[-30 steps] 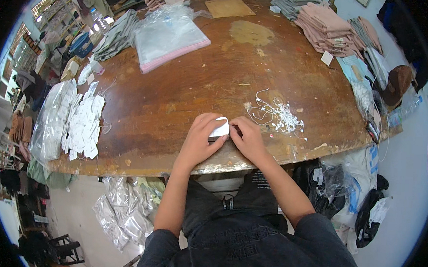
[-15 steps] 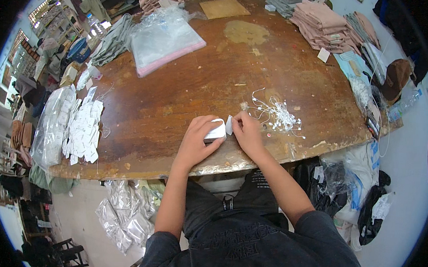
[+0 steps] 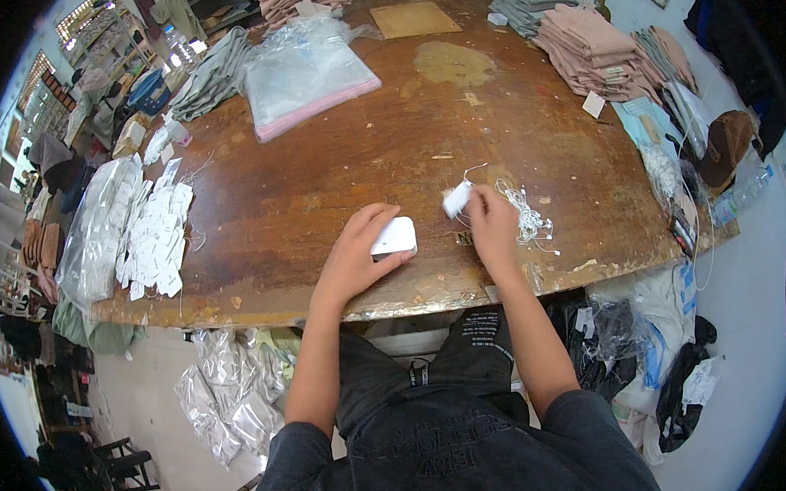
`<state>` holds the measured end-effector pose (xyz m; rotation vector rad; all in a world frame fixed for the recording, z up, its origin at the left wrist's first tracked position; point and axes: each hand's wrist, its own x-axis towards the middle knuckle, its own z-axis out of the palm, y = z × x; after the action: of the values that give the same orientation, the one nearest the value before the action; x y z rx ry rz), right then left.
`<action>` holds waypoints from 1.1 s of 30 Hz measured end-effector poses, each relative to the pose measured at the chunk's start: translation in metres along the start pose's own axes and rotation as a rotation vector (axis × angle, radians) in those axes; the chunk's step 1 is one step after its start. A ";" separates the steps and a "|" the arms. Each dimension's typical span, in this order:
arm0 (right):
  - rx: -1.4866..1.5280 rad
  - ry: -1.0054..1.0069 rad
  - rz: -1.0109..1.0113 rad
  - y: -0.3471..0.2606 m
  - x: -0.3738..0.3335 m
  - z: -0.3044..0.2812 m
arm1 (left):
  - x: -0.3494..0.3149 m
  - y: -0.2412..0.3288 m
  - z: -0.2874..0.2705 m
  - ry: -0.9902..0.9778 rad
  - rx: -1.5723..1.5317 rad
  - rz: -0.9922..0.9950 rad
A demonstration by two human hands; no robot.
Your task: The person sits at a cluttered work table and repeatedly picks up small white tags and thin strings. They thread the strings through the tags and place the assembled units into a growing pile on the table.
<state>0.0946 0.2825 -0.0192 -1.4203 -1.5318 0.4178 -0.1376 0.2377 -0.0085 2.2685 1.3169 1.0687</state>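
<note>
My left hand (image 3: 358, 246) is wrapped round a thick stack of white hang tags (image 3: 397, 235) with rounded corners, low over the wooden table near its front edge. Between the fingertips of my right hand (image 3: 494, 222) is a single white hang tag (image 3: 457, 198), slightly blurred. That hand is beside a tangle of white tag strings (image 3: 531, 220) and hides part of it. Far to the left, a heap of loose white tags (image 3: 158, 233) lies spread out next to a clear plastic bag (image 3: 98, 230).
Clear plastic bags with a pink edge (image 3: 310, 90) lie across the table (image 3: 326, 171). Folded pink garments (image 3: 590, 51) are stacked at the back right, grey cloth (image 3: 211, 76) at the back left. Silvery plastic packets (image 3: 229, 401) sit below the front edge.
My right hand has moved right and away from me, carrying a tag from beside the stack to the strings. My left hand stays on the stack with little movement.
</note>
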 end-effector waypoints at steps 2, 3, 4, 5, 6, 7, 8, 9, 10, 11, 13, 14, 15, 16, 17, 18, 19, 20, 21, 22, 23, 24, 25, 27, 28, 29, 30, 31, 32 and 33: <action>-0.081 0.236 -0.056 -0.008 0.000 -0.006 | 0.000 -0.001 -0.002 -0.022 -0.026 -0.042; -0.036 0.261 -0.155 -0.014 -0.005 -0.005 | 0.001 -0.002 -0.003 -0.033 -0.038 -0.071; 0.038 0.115 -0.148 -0.019 -0.010 -0.003 | 0.001 -0.002 -0.003 -0.031 -0.047 -0.058; 0.107 -0.032 -0.156 -0.024 -0.016 -0.001 | 0.001 -0.002 -0.003 -0.032 -0.055 -0.064; 0.152 -0.206 -0.113 -0.029 -0.022 0.002 | 0.002 -0.002 -0.003 -0.033 -0.064 -0.071; 0.189 -0.241 -0.076 -0.032 -0.027 0.007 | 0.001 -0.002 -0.003 -0.035 -0.081 -0.081; 0.203 -0.301 0.009 -0.035 -0.031 0.013 | 0.001 -0.001 -0.002 -0.036 -0.097 -0.092; 0.244 -0.361 0.058 -0.037 -0.033 0.018 | 0.000 0.000 -0.001 -0.030 -0.115 -0.089; 0.202 -0.351 0.075 -0.037 -0.033 0.022 | -0.001 0.000 -0.001 -0.043 -0.114 -0.100; 0.187 -0.340 0.053 -0.038 -0.033 0.027 | -0.002 0.000 0.000 -0.049 -0.114 -0.097; 0.199 -0.334 0.062 -0.039 -0.031 0.034 | -0.004 0.000 0.000 -0.059 -0.124 -0.083; 0.224 -0.340 0.094 -0.039 -0.030 0.035 | -0.005 0.000 0.000 -0.062 -0.135 -0.074; 0.238 -0.359 0.138 -0.040 -0.029 0.036 | -0.005 0.000 0.000 -0.065 -0.148 -0.065; 0.245 -0.347 0.127 -0.041 -0.029 0.036 | -0.005 -0.001 0.001 -0.064 -0.156 -0.066; 0.244 -0.345 0.127 -0.043 -0.028 0.035 | -0.006 -0.001 0.001 -0.062 -0.164 -0.065; 0.222 -0.350 0.155 -0.046 -0.028 0.034 | -0.005 0.000 0.002 -0.059 -0.173 -0.069; 0.177 -0.318 0.056 -0.050 -0.028 0.033 | -0.005 0.000 0.003 -0.023 -0.145 -0.040; 0.113 -0.294 -0.009 -0.054 -0.028 0.032 | -0.005 0.001 0.004 0.011 -0.119 -0.021; 0.049 -0.270 -0.075 -0.059 -0.027 0.031 | -0.005 0.002 0.005 0.044 -0.092 -0.001; 0.119 -0.330 -0.093 -0.064 -0.025 0.030 | -0.005 0.003 0.006 0.075 -0.095 -0.024; 0.189 -0.390 -0.111 -0.069 -0.022 0.030 | -0.006 0.003 0.006 0.104 -0.099 -0.047; 0.275 -0.430 -0.144 -0.074 -0.019 0.030 | -0.008 0.003 0.005 0.133 -0.102 -0.070; 0.456 -0.487 -0.140 -0.077 -0.015 0.031 | -0.008 0.001 0.003 0.191 -0.168 -0.103; 0.313 -0.435 -0.158 -0.079 -0.007 0.028 | -0.015 -0.004 -0.002 0.310 -0.269 -0.225; 0.288 -0.407 -0.231 -0.078 -0.004 0.025 | -0.020 -0.007 -0.006 0.374 -0.328 -0.272; 0.143 -0.444 -0.255 -0.075 0.000 0.022 | -0.025 -0.010 -0.010 0.384 -0.291 -0.341; 0.090 -0.473 -0.334 -0.071 0.001 0.019 | -0.030 -0.014 -0.013 0.400 -0.262 -0.398; 0.035 -0.505 -0.413 -0.066 0.001 0.016 | -0.036 -0.018 -0.016 0.411 -0.232 -0.489; -0.056 -0.562 -0.437 -0.061 0.000 0.015 | -0.040 -0.021 -0.017 0.411 -0.251 -0.499; -0.042 -0.688 -0.406 -0.056 -0.002 0.014 | -0.044 -0.024 -0.018 0.401 -0.270 -0.543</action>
<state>0.0516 0.2712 0.0174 -0.9915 -2.3339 0.6644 -0.1783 0.2119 -0.0304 1.4218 1.6837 1.4194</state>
